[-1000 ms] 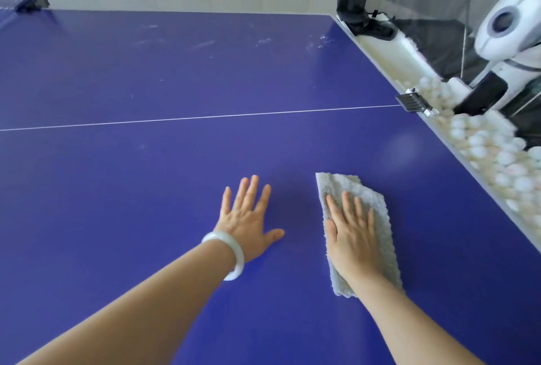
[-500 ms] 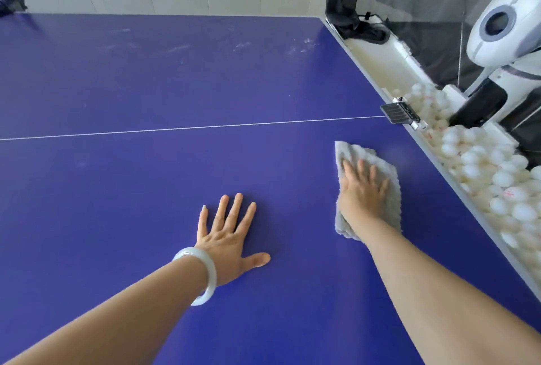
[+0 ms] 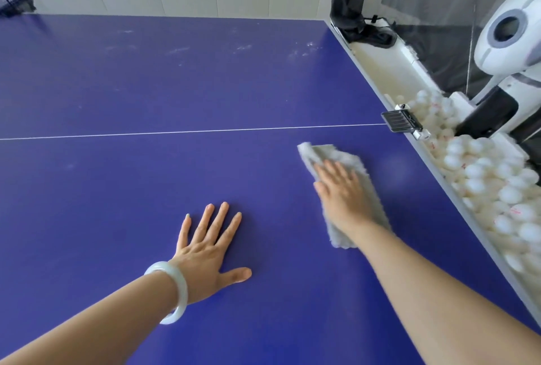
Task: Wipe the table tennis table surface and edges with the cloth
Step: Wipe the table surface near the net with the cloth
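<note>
The blue table tennis table [image 3: 146, 95] fills the view, with a thin white line across it. My right hand [image 3: 341, 193] lies flat on a grey cloth [image 3: 369, 189] and presses it onto the surface, right of centre, just short of the white line. The cloth's far corner is bunched up. My left hand [image 3: 209, 247], with a white bangle on the wrist, rests palm down on the bare table, fingers spread, holding nothing. Pale dusty smears show on the far part of the table.
Along the table's right edge runs a white tray [image 3: 389, 72] holding several white balls [image 3: 491, 189]. A black clamp [image 3: 399, 120] grips that edge. A white ball machine [image 3: 509, 39] and dark netting stand behind. A wall lies beyond the far edge.
My right hand has pushed the cloth away from me, toward the white line, and the cloth has bunched at its far corner. My left hand has stayed planted on the table.
</note>
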Motion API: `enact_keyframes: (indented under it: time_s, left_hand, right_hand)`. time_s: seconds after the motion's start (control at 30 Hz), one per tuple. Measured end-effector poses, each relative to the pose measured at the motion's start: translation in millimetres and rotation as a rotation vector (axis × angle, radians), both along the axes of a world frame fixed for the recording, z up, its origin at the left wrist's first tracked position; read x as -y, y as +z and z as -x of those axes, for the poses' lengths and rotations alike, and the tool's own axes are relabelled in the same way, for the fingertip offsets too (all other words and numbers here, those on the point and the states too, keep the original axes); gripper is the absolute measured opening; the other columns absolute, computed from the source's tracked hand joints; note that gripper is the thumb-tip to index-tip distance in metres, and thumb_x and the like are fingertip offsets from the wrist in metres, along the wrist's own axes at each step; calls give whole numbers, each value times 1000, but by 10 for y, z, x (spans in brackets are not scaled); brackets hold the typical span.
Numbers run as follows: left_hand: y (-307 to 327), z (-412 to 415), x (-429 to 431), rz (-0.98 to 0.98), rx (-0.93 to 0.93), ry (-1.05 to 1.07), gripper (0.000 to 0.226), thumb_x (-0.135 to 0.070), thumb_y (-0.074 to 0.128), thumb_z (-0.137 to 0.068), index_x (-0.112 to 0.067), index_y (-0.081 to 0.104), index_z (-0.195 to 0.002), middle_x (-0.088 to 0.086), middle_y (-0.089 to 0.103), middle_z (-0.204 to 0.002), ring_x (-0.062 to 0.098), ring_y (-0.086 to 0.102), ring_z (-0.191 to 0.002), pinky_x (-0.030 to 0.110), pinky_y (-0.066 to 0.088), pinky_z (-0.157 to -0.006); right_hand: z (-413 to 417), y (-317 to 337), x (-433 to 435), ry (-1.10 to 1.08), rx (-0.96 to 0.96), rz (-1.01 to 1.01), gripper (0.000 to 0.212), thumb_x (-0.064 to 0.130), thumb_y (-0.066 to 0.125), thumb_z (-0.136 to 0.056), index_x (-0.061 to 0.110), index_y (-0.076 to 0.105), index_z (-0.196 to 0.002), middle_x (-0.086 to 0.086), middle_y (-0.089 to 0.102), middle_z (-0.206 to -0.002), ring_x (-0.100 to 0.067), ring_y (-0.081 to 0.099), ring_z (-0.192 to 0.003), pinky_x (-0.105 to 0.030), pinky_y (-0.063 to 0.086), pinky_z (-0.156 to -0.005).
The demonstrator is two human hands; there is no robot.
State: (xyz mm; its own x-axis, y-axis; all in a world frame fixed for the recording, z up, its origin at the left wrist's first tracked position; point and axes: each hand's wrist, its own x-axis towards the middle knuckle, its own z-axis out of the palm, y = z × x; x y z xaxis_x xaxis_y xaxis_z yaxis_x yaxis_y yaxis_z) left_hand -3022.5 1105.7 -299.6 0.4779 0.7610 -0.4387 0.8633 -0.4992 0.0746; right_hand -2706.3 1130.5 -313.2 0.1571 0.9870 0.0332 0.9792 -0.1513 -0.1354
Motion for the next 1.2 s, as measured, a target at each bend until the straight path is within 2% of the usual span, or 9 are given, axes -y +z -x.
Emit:
enact_keyframes:
  time_s: [0.1, 0.2, 0.37, 0.5, 0.57, 0.7, 0.83, 1.0, 1.2]
  left_hand:
    - [18, -33, 44, -64, 0, 2, 98, -91, 7, -74, -33, -44, -136, -7, -51, -145, 21, -45, -136, 50, -24, -115]
    - [57, -267, 37, -134, 38, -21, 100, -90, -6, -66, -31, -41, -137, -3, -52, -145, 23, -46, -136, 50, -25, -114]
    - [124, -1012, -435, -49, 68, 40, 113, -89, 30, -77, -26, -29, -150, 0, -41, -154, 24, -38, -142, 54, -19, -117]
    - [-21, -1173, -593, -11, 31, 76, 117, -93, 30, -73, -26, -30, -149, 2, -41, -154, 25, -42, -139, 57, -21, -114]
    - [-66, -1158, -598, -6, 27, 74, 118, -94, 28, -71, -27, -32, -148, 0, -44, -151, 23, -46, -134, 57, -22, -114]
    - [-56, -1148, -638, 19, 34, 80, 119, -98, 23, -62, -32, -41, -138, -4, -51, -141, 21, -50, -130, 55, -26, -112]
    - [-42, -1128, -624, 9, 20, 72, 114, -96, 29, -67, -37, -47, -130, -7, -53, -141, 20, -48, -133, 54, -24, -114]
    - [-62, -1122, -618, -14, 6, 67, 110, -95, 26, -69, -37, -48, -127, -9, -54, -138, 19, -50, -131, 52, -25, -114]
    - [-50, -1121, -622, -9, -2, 68, 110, -98, 17, -63, -37, -49, -126, -9, -56, -136, 19, -50, -131, 54, -23, -115]
  right_hand:
    - [-468, 65, 87, -221, -91, 12, 52, 32, 15, -109, 25, 15, -160, 0, 13, -168, -19, 7, -155, -43, 3, -126]
    - [-481, 72, 95, -283, -198, -67, 50, 26, 21, -109, 27, 23, -159, -2, 21, -166, -23, 12, -154, -44, 6, -125]
    - [-494, 67, 142, -305, -433, -149, 48, 18, 32, -108, 35, 35, -153, -3, 39, -157, -33, 26, -148, -50, 30, -117]
    - [-501, 114, 24, -233, -546, -201, 43, 24, 34, -109, 42, 45, -146, 4, 49, -147, -24, 43, -138, -37, 42, -106]
    - [-304, 165, -111, -129, -537, -223, 44, 23, 34, -109, 44, 41, -148, 12, 44, -149, -14, 41, -139, -29, 37, -107]
    - [491, 111, -568, 331, -259, -73, 55, 10, 31, -106, 25, 24, -159, 5, 27, -164, -16, 17, -153, -35, 7, -125]
    - [405, 51, -937, 443, -210, 31, 54, 31, 28, -109, 21, 15, -160, 7, 13, -167, -11, 3, -155, -36, -5, -125]
    - [-694, -14, -1074, 137, -86, 74, 60, 46, 19, -107, 24, 4, -161, 7, -2, -168, -14, -7, -154, -38, -8, -125]
    - [-1331, 65, -829, -304, 8, 177, 61, 52, 14, -104, 29, 4, -161, -3, -2, -169, -34, -8, -154, -57, -4, -122]
